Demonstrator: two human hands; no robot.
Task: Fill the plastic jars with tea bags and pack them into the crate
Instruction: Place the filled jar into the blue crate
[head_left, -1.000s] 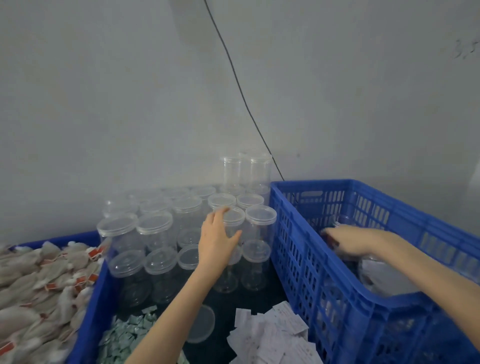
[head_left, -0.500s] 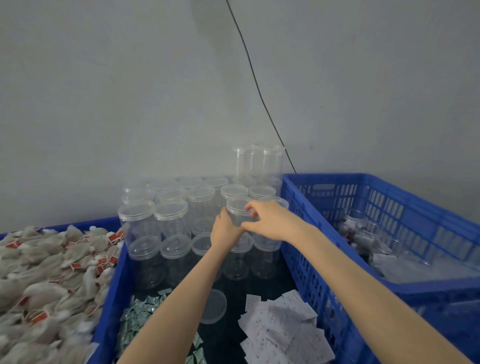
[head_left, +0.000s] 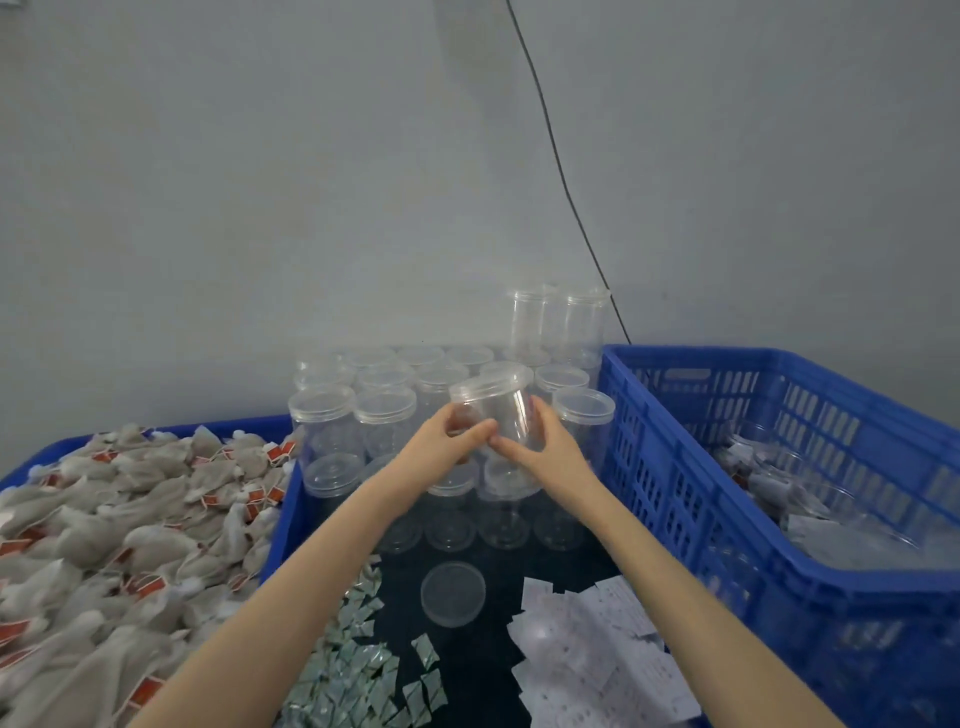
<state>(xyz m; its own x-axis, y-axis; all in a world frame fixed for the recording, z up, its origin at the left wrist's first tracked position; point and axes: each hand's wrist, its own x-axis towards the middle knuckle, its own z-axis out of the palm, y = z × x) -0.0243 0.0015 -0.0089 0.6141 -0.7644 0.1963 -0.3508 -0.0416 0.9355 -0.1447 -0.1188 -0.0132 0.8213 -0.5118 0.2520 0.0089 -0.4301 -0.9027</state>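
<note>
Left hand (head_left: 451, 440) and right hand (head_left: 540, 446) both curled round one lidded clear jar (head_left: 497, 410), tilted and lifted above the stacked empty jars (head_left: 384, 421). Heap of tea bags (head_left: 119, 530) to the left; blue crate (head_left: 691, 483) to the right, holding filled jars.
</note>
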